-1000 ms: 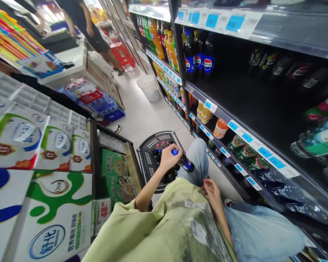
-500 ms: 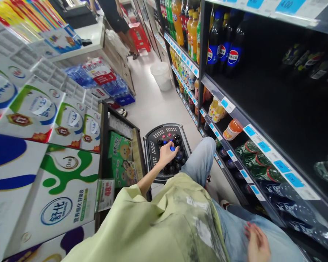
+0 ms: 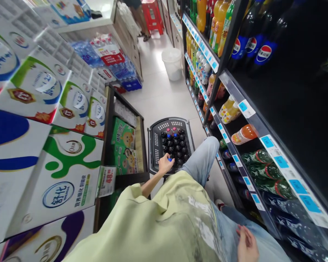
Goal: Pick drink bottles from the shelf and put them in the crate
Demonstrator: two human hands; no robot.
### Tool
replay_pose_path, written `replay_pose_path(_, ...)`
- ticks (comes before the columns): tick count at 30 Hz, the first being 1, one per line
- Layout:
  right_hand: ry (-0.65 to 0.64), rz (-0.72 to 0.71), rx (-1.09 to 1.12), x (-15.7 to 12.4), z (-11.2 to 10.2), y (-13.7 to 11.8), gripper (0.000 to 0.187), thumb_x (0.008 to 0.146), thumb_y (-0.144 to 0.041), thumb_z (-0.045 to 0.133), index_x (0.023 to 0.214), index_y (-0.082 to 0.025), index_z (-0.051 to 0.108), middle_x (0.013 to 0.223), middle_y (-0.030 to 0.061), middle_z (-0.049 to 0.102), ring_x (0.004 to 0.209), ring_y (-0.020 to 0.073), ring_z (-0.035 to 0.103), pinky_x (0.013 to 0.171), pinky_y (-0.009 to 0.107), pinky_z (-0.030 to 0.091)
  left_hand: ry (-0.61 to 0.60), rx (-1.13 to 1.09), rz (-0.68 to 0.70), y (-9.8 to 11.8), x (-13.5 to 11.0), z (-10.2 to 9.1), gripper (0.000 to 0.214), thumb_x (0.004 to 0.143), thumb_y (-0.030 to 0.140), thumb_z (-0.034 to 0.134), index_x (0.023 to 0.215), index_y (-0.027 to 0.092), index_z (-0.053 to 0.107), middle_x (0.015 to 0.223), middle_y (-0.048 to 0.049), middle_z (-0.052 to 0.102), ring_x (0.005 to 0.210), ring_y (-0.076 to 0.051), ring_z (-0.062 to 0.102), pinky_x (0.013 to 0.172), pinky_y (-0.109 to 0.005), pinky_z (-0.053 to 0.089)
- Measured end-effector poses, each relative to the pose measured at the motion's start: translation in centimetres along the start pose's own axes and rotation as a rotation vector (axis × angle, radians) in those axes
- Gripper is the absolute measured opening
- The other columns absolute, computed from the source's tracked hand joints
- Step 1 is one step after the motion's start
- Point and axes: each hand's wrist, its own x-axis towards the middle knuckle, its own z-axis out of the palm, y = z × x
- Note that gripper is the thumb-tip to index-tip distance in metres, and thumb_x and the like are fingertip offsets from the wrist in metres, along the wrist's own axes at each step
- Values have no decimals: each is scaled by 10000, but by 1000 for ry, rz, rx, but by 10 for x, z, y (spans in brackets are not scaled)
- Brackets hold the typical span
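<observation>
A black shopping basket (image 3: 149,145) stands on the floor in front of my knees, packed with upright dark bottles (image 3: 177,143), most of them black-topped. Two blue caps and two pink caps show toward its far side. My left hand (image 3: 165,164) is at the basket's near left corner, fingers closed round the top of a blue-capped bottle (image 3: 170,159); its body is hidden below. On the jeans of my right thigh lies my right hand (image 3: 246,244), holding nothing, its fingers loosely bent and apart from the thumb.
Close on the right runs a drinks shelf (image 3: 251,122) with cola, juice and soda bottles. Milk cartons (image 3: 71,171) are stacked on the left beside a dark rack (image 3: 127,178). Ahead are a white bucket (image 3: 172,65), wrapped water bottles (image 3: 125,71), a red stool (image 3: 152,16) and a person's legs.
My left hand has moved from the basket's middle to its near left corner, the blue cap still in its fingers. The view has tilted down. My right hand stays on my thigh.
</observation>
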Motion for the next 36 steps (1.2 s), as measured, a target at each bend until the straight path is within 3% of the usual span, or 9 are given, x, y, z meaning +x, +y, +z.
replay_pose_path(3,7,63,69,3,-3,0,455,657,-816,826,882,-428,749,937,92,852,1210,581,770,876,734,652,-29,-18,-27,-5,-8,12,248,955,389,727,861,259,538,835,-19,711,920,-247,707,794,-285,416)
replay_pose_path(10,18,54,47,-9,3,-24,450,648,-794,815,860,-402,753,833,93,845,1162,639,760,921,824,613,-122,-23,-15,-7,-4,24,226,974,405,721,896,252,575,893,-29,743,967,-255,727,821,-297,447)
replay_pose_path(15,-8,76,16,-9,7,-30,456,616,-792,816,854,-408,754,837,65,855,1162,652,756,1135,850,498,-197,-9,-17,-13,7,39,182,927,355,775,955,240,636,934,-66,775,990,-284,749,822,-309,476)
replay_pose_path(22,-20,97,-8,-11,6,-30,481,609,-809,827,869,-410,759,861,49,865,1192,600,772,1183,754,508,-257,15,43,-10,10,63,178,973,346,716,1087,215,677,1063,-129,801,1035,-304,765,848,-321,504)
replay_pose_path(26,-40,65,-47,-11,6,-30,461,655,-804,810,879,-405,756,854,42,867,1159,572,803,1145,722,547,-276,23,95,-7,10,65,179,972,322,716,1104,211,668,1013,-120,782,998,-295,749,816,-316,481)
replay_pose_path(30,-57,47,-55,-8,5,-22,454,660,-807,795,892,-418,761,887,25,870,1171,565,802,1186,723,513,-286,40,126,-12,12,61,172,978,335,717,1081,207,666,974,-107,763,978,-271,738,796,-303,466)
replay_pose_path(36,-113,3,-102,-6,5,-12,429,688,-774,793,910,-408,759,931,42,875,1121,550,823,1164,691,539,-332,87,108,-25,18,53,236,940,363,755,1100,199,694,1086,-150,801,1069,-314,768,862,-319,521)
